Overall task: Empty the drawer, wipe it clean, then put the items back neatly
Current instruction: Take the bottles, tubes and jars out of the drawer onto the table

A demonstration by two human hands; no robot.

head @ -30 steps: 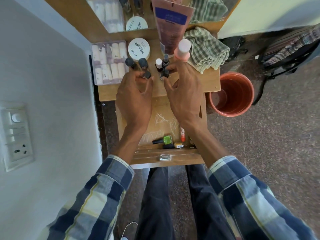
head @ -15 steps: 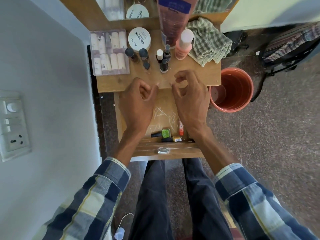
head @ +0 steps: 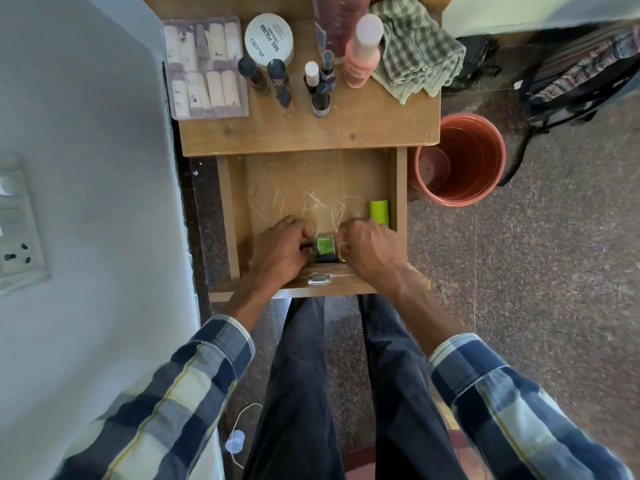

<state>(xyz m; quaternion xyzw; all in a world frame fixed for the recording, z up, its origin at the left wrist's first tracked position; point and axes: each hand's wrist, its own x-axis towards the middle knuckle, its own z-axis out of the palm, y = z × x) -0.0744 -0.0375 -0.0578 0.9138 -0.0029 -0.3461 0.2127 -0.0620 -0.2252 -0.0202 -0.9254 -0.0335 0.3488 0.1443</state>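
The wooden drawer (head: 398,181) stands pulled out under the small table (head: 311,133). Both my hands are inside it near the front edge. My left hand (head: 278,249) has its fingers closed on the black cap of a green nail polish bottle (head: 325,245) lying on the drawer floor. My right hand (head: 369,249) is curled just right of that bottle; whatever is under its fingers is hidden. A lime green tube (head: 379,212) lies by the drawer's right wall. Crinkled clear plastic (head: 311,202) covers the drawer floor.
On the tabletop stand a clear box of rolls (head: 207,67), a round white tin (head: 269,38), several small nail polish bottles (head: 320,98), a pink bottle (head: 363,57) and a checked cloth (head: 415,50). An orange bucket (head: 460,161) sits right of the drawer; a wall is close on the left.
Both hands have drawn back from the bottles on the tabletop and gone down into the drawer's front. The left hand now holds the green bottle's cap.
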